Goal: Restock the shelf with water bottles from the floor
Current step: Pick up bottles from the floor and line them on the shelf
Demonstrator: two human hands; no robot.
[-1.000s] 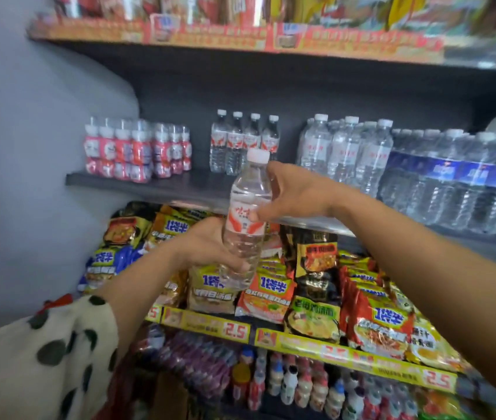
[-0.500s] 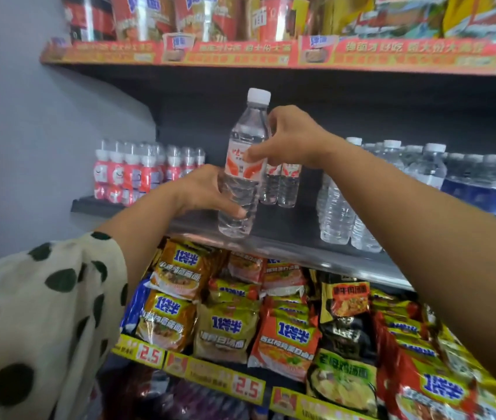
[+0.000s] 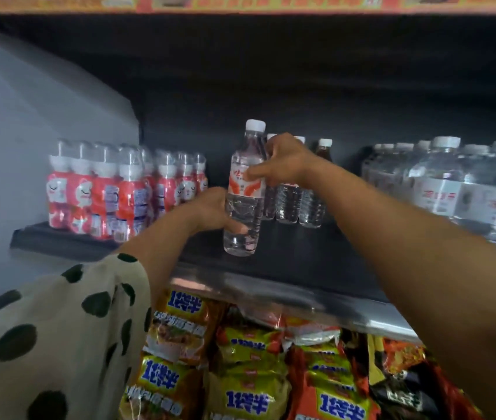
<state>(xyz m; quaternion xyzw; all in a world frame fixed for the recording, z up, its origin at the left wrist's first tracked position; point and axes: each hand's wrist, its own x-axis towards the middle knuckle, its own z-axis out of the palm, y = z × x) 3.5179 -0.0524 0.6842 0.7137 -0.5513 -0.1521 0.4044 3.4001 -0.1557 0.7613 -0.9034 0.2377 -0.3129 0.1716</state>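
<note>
A clear water bottle [image 3: 245, 204] with a white cap and a red-and-white label stands upright over the dark shelf [image 3: 59, 241], its base at or just above the shelf's surface. My left hand [image 3: 210, 212] grips its lower half from the left. My right hand [image 3: 283, 160] holds it at the label from the right. Directly behind it, a short row of the same water bottles [image 3: 289, 201] stands on the shelf, partly hidden by my right hand.
Shrink-wrapped packs of small red-labelled bottles [image 3: 113, 189] fill the shelf's left end. Larger water bottles [image 3: 440, 183] crowd the right. Instant noodle packets [image 3: 240, 368] lie on the shelf below. A grey wall [image 3: 28, 101] closes the left side; an upper shelf edge [image 3: 240, 3] runs overhead.
Both hands have carried the bottle up and forward, from in front of the noodle shelf to the water shelf, in front of the row of matching bottles. The view has moved closer.
</note>
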